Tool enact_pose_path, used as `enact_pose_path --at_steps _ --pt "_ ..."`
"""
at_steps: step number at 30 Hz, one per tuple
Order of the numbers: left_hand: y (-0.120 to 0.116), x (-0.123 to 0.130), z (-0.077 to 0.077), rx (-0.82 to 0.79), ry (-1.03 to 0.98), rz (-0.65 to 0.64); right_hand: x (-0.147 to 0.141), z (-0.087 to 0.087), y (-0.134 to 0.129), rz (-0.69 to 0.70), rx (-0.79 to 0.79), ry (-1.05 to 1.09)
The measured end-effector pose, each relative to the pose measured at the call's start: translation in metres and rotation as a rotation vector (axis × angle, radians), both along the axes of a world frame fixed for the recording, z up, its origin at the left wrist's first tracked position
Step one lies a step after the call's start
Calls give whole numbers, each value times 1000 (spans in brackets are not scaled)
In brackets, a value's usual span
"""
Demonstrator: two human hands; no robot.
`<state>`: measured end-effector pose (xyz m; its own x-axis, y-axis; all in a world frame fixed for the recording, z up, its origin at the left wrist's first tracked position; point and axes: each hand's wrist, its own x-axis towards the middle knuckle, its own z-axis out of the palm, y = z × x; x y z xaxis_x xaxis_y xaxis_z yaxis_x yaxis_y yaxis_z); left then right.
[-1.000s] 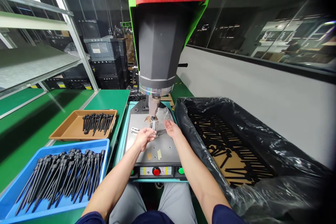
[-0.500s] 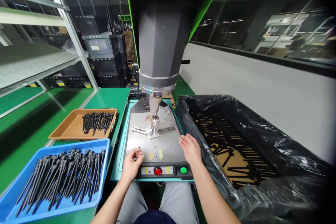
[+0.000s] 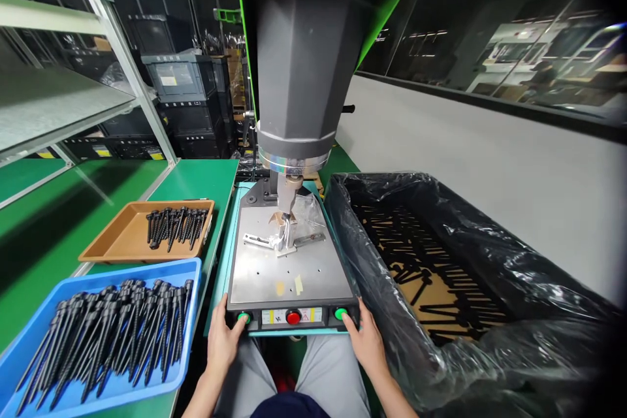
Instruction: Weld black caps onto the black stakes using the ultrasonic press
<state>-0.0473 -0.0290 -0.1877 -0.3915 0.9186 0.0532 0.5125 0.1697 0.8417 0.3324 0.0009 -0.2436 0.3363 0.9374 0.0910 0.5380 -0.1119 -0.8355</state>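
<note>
My left hand (image 3: 224, 338) is at the front left corner of the machine base, its thumb on the left green button (image 3: 243, 318) and its fingers spread along the side. At the front right corner, my right hand (image 3: 366, 338) has its thumb at the right green button (image 3: 341, 313), fingers also apart. Neither hand holds a loose object. Between the buttons is a red one (image 3: 292, 317). Above the metal plate (image 3: 294, 284), the large grey machine head (image 3: 301, 72) stands over a small fixture (image 3: 285, 241), where any part is too small to make out.
On the left, a blue tray (image 3: 193, 313) and an orange tray (image 3: 115, 235) hold several black screw-like parts. A big box lined with black plastic (image 3: 490, 235) stands on the right with more of them. A shelf frame (image 3: 130, 65) rises at the left.
Both hands have come down from over the plate to the front corners, thumbs at the green buttons. The left green button now shows. The view has shifted slightly.
</note>
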Motion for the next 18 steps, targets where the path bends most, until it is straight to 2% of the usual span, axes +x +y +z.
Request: enact_pose_path --at_steps 4,10,16,18 --pt "-2 -8 -2 6 -1 -62 -2 0 2 -52 14 9" --pt "-2 -6 0 26 -20 -35 -6 2 2 -68 5 28" --pt "-2 -11 2 30 -59 -65 -2 -3 1 -50 19 86" --pt "-1 -9 7 23 -46 -25 -2 -3 1 -59 17 88"
